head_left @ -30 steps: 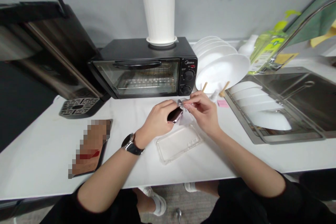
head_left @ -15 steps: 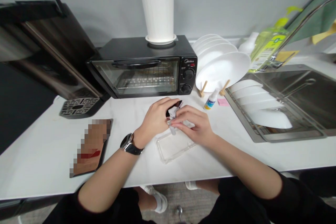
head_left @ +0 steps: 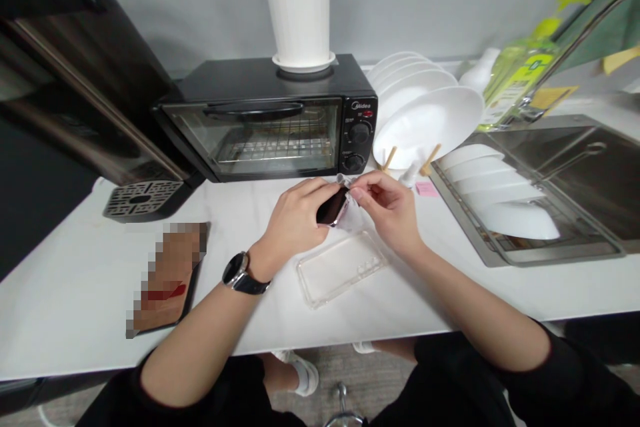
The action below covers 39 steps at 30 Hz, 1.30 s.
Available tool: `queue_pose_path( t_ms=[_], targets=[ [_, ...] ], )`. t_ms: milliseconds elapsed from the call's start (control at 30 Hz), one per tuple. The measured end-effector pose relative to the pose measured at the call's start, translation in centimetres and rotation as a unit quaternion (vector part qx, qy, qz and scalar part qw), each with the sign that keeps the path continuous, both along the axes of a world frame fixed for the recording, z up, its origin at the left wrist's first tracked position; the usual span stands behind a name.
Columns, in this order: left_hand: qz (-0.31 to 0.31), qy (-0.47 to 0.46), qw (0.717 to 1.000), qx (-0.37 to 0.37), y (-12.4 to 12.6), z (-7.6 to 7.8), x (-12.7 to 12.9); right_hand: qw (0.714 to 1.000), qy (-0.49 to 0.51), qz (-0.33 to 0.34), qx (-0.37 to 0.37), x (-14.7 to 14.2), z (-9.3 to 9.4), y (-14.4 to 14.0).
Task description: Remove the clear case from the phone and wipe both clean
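My left hand point(head_left: 299, 215), with a watch on its wrist, is closed round a phone point(head_left: 332, 208) whose dark screen faces up. At the phone's right edge my right hand point(head_left: 391, 208) pinches a thin whitish wipe point(head_left: 353, 212), which looks crumpled and partly see-through. The fingers of the right hand cover part of it. Below the hands a clear phone case point(head_left: 340, 270) lies flat on the white counter point(head_left: 270, 333). A small spray bottle point(head_left: 410, 175) stands just behind my right hand, its lower part hidden.
A black toaster oven point(head_left: 275, 140) stands at the back, carrying a white pot point(head_left: 297, 10). White plates point(head_left: 430, 127) lean in a rack beside the sink point(head_left: 580, 160), where bowls point(head_left: 520, 220) sit. At left are a dark machine point(head_left: 85, 100) and a flat dark-edged tablet-like object point(head_left: 170, 280).
My right hand has moved up and right with the wipe, from the phone's near end to its far right edge. More of the screen and the clear case now shows.
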<state>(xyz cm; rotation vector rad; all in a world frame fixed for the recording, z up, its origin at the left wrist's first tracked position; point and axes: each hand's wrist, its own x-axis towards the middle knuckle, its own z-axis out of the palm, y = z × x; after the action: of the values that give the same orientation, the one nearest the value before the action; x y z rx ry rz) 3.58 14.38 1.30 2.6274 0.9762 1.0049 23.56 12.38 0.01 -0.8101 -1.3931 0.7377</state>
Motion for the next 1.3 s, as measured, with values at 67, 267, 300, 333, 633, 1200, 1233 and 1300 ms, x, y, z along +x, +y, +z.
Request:
queue_pose_path(
  t_ms=[67,267,300,333,633,1200,1233,1300],
  targets=[
    [0.004,0.012,1.0,0.012,0.1,-0.2,-0.1,1.0,-0.001,0.001,-0.019,0.0,0.0,0.1],
    [0.017,0.018,1.0,-0.014,0.1,0.1,0.0,0.994,-0.071,0.033,0.072,-0.4,0.4,-1.0],
    [0.014,0.011,1.0,-0.019,0.0,0.3,-0.1,0.989,-0.091,0.05,0.103,-0.6,0.5,-1.3],
    [0.012,0.005,1.0,-0.023,0.0,0.4,-0.1,0.983,-0.11,0.066,0.131,-0.7,0.7,-1.6],
    [0.01,0.009,0.999,-0.04,0.0,0.4,-0.1,0.971,-0.148,0.077,0.169,-0.9,1.1,-2.2],
    [0.017,0.032,0.999,-0.028,-0.4,0.0,0.4,0.999,-0.031,0.013,-0.004,0.0,0.1,-0.4],
    [0.023,0.027,0.999,-0.032,-0.4,0.1,0.4,0.999,-0.046,0.02,0.016,-0.1,0.2,-0.7],
    [0.031,0.015,0.999,-0.039,-0.3,0.1,0.3,0.994,-0.081,0.044,0.064,-0.3,0.5,-1.2]
  ],
)
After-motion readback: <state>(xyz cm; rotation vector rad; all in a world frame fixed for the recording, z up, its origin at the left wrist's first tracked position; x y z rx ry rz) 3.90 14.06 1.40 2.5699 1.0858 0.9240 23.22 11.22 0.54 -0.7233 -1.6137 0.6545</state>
